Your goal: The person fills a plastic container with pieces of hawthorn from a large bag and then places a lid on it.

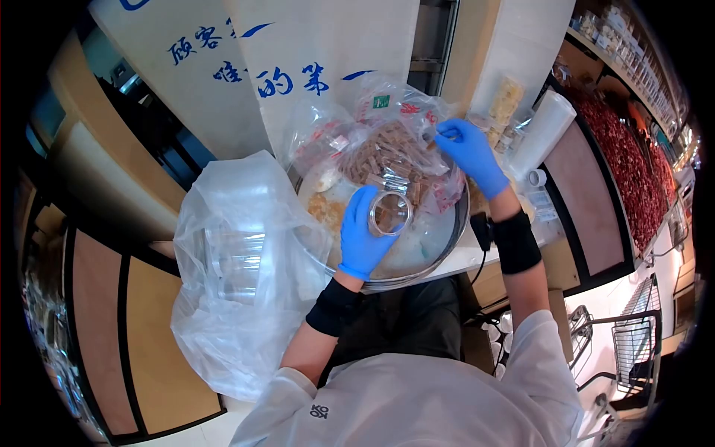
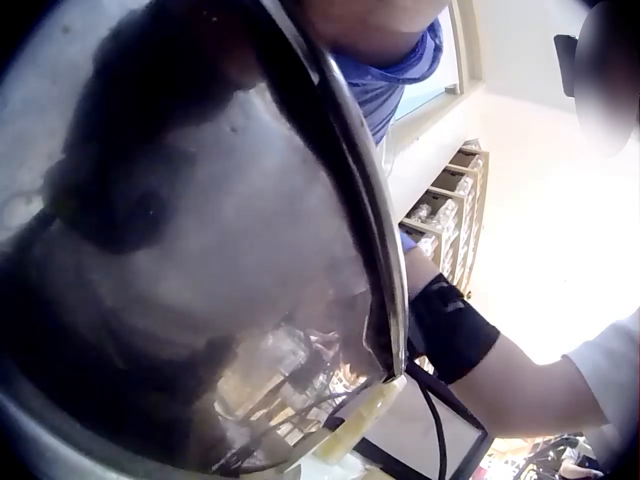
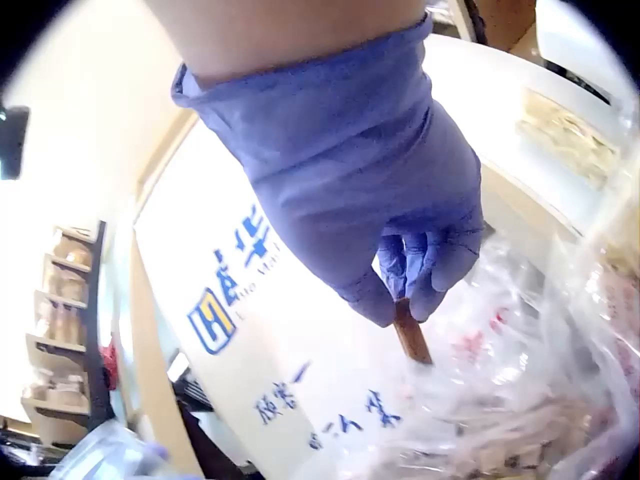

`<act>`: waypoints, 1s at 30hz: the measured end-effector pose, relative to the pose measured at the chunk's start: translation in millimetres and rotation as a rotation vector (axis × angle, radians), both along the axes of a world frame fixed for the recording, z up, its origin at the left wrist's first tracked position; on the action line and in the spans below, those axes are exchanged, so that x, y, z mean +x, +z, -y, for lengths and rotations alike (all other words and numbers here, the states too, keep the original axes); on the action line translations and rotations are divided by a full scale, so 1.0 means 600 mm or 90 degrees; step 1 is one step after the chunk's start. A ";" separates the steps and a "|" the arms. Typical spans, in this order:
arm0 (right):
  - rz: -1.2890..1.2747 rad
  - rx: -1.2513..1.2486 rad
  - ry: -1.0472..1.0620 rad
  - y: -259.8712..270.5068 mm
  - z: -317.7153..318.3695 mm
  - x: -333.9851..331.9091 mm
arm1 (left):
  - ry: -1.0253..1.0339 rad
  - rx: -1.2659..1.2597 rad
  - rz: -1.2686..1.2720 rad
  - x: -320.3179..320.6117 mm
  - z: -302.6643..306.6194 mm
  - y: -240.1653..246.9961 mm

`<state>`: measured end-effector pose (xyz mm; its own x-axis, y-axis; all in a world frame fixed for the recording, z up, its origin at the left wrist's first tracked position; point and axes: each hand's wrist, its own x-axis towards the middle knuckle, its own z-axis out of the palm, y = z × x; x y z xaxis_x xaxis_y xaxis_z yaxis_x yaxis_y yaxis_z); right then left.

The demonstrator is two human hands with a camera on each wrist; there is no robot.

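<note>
A blue-gloved left hand (image 1: pixel 362 238) grips a clear round container (image 1: pixel 390 214), its round opening facing the head camera, over a wide metal basin (image 1: pixel 424 270). The blue-gloved right hand (image 1: pixel 474 155) (image 3: pixel 360 190) pinches a small brown stick-shaped piece (image 3: pixel 411 336) between thumb and fingertips. Below and beside it lies an opened clear plastic bag (image 1: pixel 402 100) (image 3: pixel 490 300) with many brown pieces (image 1: pixel 383 158) inside. In the left wrist view the metal basin's rim (image 2: pixel 375 220) fills much of the picture, and the left hand's fingers are hidden.
Left of the basin stands a large translucent bag (image 1: pixel 223 313) of clear containers. To the right are a white plastic roll (image 1: pixel 545 130), filled containers (image 1: pixel 506 100) and a small white lid (image 1: pixel 536 177). A bin of red goods (image 1: pixel 622 160) and a shopping cart (image 1: pixel 637 335) stand farther right.
</note>
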<state>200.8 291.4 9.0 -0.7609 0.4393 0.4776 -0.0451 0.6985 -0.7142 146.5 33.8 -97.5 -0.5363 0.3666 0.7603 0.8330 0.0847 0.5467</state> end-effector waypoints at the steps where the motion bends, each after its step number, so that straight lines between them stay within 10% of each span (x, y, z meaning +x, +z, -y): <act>1: -0.041 -0.015 0.006 0.031 0.034 0.025 | 0.007 -0.007 0.025 -0.003 -0.003 0.001; 7: 0.149 0.062 0.144 0.066 0.168 0.118 | 0.013 -0.034 0.055 -0.002 -0.006 -0.001; 13: -0.016 0.331 0.278 -0.057 0.165 0.060 | -0.017 -0.056 0.049 0.002 -0.005 0.002; 30: 0.238 0.479 0.131 -0.110 0.177 0.053 | -0.022 -0.180 -0.030 0.003 -0.005 -0.001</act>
<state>232.9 185.5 -57.1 -0.9557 -0.0567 0.2889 -0.0768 0.9953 -0.0584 148.6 36.7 -98.2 -0.4859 0.5858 0.6487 0.8621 0.1992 0.4659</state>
